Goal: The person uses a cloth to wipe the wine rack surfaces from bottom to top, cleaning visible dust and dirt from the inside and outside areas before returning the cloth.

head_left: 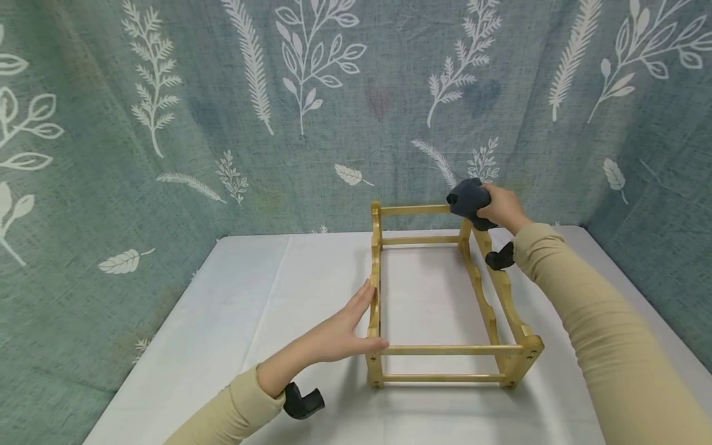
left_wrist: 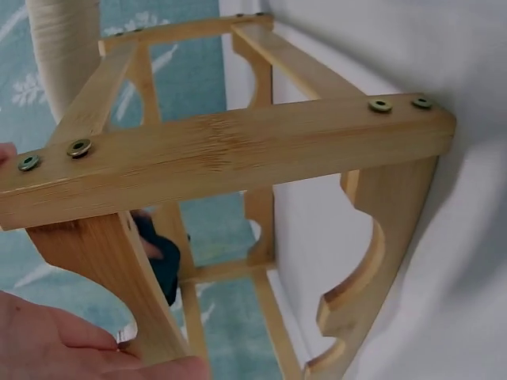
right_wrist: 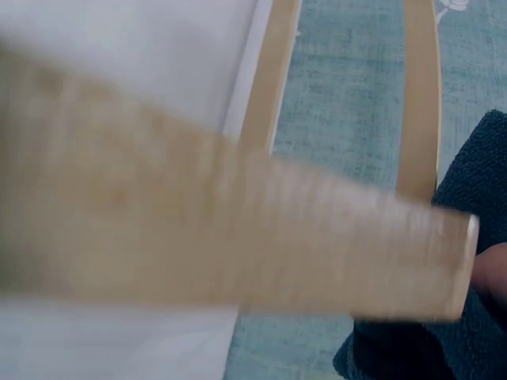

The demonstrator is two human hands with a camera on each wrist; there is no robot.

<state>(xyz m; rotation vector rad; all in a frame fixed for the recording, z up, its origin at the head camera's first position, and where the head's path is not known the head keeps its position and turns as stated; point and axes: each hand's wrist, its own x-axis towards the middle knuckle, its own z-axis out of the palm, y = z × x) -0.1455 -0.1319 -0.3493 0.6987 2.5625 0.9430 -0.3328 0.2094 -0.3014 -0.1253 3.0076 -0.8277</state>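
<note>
A light wooden rack (head_left: 453, 350) with notched side rails stands on the white table. Its left side is touched by my left hand (head_left: 339, 337), the fingers straight along the rail and the thumb stretched over the near left corner. At the far right corner, my right hand (head_left: 503, 209) grips a bunched dark blue cloth (head_left: 467, 199) against the wood. The right wrist view shows the cloth's fuzzy texture (right_wrist: 482, 170) beside the end of a blurred rail (right_wrist: 238, 229). In the left wrist view, screw heads dot the near bar (left_wrist: 230, 150).
A white cover lies on the table (head_left: 267, 296) around the rack. Behind and at both sides hangs a green-blue curtain (head_left: 211, 123) with white leaf prints. Black wrist mounts (head_left: 303, 402) sit on both forearms.
</note>
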